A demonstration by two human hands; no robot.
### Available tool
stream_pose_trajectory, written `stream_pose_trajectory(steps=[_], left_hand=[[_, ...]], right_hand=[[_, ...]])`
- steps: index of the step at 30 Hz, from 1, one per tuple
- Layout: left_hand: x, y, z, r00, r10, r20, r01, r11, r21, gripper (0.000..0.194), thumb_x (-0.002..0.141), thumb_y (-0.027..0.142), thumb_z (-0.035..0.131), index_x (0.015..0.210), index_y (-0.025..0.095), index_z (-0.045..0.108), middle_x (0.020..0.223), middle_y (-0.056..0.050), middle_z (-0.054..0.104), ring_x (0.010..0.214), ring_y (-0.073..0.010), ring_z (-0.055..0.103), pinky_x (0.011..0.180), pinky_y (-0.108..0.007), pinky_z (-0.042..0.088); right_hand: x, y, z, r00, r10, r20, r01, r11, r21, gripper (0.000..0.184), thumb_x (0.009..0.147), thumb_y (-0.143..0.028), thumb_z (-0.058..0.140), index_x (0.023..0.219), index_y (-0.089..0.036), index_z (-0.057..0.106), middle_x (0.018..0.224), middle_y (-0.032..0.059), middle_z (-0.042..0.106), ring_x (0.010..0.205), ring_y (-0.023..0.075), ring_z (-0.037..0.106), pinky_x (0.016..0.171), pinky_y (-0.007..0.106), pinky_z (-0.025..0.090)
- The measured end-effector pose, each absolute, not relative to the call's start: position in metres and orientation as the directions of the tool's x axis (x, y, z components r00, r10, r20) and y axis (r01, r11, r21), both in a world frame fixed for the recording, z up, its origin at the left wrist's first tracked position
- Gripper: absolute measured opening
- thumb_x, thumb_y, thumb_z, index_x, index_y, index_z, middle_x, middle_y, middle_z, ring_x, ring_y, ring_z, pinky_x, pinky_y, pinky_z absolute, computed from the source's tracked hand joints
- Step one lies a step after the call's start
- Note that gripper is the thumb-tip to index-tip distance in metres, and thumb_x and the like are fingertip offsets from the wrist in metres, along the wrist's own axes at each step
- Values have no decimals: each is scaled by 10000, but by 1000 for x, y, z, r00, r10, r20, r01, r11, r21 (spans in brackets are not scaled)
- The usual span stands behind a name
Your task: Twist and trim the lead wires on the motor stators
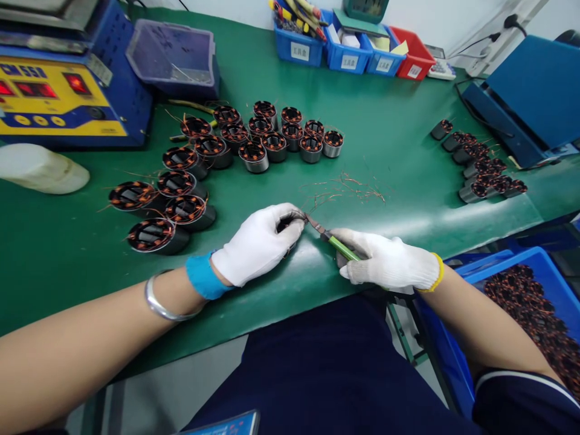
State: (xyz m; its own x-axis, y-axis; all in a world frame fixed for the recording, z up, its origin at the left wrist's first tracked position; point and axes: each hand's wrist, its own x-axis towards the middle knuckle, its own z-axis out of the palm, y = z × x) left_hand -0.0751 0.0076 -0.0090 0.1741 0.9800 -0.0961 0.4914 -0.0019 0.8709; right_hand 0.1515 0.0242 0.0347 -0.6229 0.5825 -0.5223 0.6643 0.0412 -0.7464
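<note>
My left hand (260,241), in a white glove with a blue cuff, is closed around a motor stator (285,225) that its fingers mostly cover. In my right hand (385,258), gloved in white with a yellow edge, are pliers with green handles (343,248). Their jaws meet the tips of my left thumb and fingers at the stator's side; whether they grip a wire there is too small to tell. Loose bits of copper wire (348,188) lie on the green table just beyond. Several wound stators (254,156) stand upright to the left and ahead.
More stators (475,160) sit at the right near a blue machine (530,96). A yellow-and-blue device (58,90), a purple bin (174,54) and a white bottle (43,169) are at left. Labelled boxes (299,51) line the back. A blue crate (544,260) of windings stands below right.
</note>
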Motion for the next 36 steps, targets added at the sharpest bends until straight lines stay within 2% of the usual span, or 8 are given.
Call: stream_pose_trajectory(steps=[7, 11, 15, 19, 22, 25, 30, 36], left_hand=[[-75, 8, -4, 170, 984, -54, 627, -66, 776, 255, 842, 394, 514, 935, 187, 630, 845, -54, 677, 791, -224, 616, 725, -325, 478], [-88, 6, 4, 151, 989, -10, 887, -131, 443, 554, 622, 614, 703, 986, 202, 634, 942, -112, 672, 803, -311, 625, 662, -366, 448], [-96, 5, 4, 238, 968, -85, 923, -198, 328, 412, 649, 630, 660, 728, 232, 589, 664, -48, 595, 575, -239, 561, 542, -322, 357], [-86, -2, 5, 314, 949, -31, 900, -287, 329, 334, 737, 532, 599, 824, 211, 624, 785, -68, 621, 636, -237, 595, 579, -322, 391], [-80, -10, 7, 416, 907, 62, 846, -411, 341, 347, 790, 463, 571, 1001, 201, 654, 930, -91, 643, 725, -235, 632, 621, -317, 426], [-80, -15, 8, 420, 892, 165, 780, -448, 436, 402, 818, 482, 582, 1124, 226, 633, 1013, -84, 661, 826, -229, 646, 692, -306, 460], [-79, -17, 9, 253, 946, 205, 798, -324, 508, 429, 751, 615, 632, 893, 210, 654, 825, -67, 653, 753, -227, 612, 657, -326, 433], [-70, -15, 11, 165, 986, 3, 723, -123, 680, 453, 628, 616, 732, 653, 210, 532, 590, 9, 551, 538, -140, 467, 520, -291, 367]], right_hand=[[154, 25, 32, -626, 625, -467, 718, 228, -658, 557, 844, -323, 560, 1384, -224, 468, 1216, 56, 642, 1031, 241, 611, 871, 339, 458], [153, 17, 27, -482, 817, -318, 872, 410, -268, 593, 875, -439, 519, 1411, -204, 431, 1223, 143, 606, 1028, 315, 602, 857, 411, 450], [148, 13, 22, -449, 878, -163, 892, 452, -21, 684, 846, -528, 536, 1398, -131, 453, 1177, 209, 576, 1021, 366, 573, 869, 482, 441], [135, 12, 22, -505, 862, 43, 803, 487, -344, 879, 746, -609, 634, 1432, -112, 400, 1358, 205, 487, 1167, 367, 506, 997, 506, 399], [123, 12, 19, -496, 861, -107, 639, 279, -717, 774, 761, -504, 659, 1423, -191, 406, 1215, 106, 599, 1004, 248, 600, 884, 410, 493], [112, 13, 12, -586, 774, -242, 367, -14, -930, 523, 793, -379, 621, 1271, -184, 540, 1045, 53, 663, 937, 197, 621, 817, 344, 522], [108, 7, 5, -473, 810, -348, 27, -381, -924, 626, 709, -317, 674, 1280, -149, 480, 1221, 107, 626, 976, 190, 641, 771, 297, 549], [110, -1, 7, -386, 855, -346, -44, -392, -919, 588, 701, -298, 695, 1240, -169, 499, 1226, 94, 638, 1059, 202, 636, 868, 317, 549]])
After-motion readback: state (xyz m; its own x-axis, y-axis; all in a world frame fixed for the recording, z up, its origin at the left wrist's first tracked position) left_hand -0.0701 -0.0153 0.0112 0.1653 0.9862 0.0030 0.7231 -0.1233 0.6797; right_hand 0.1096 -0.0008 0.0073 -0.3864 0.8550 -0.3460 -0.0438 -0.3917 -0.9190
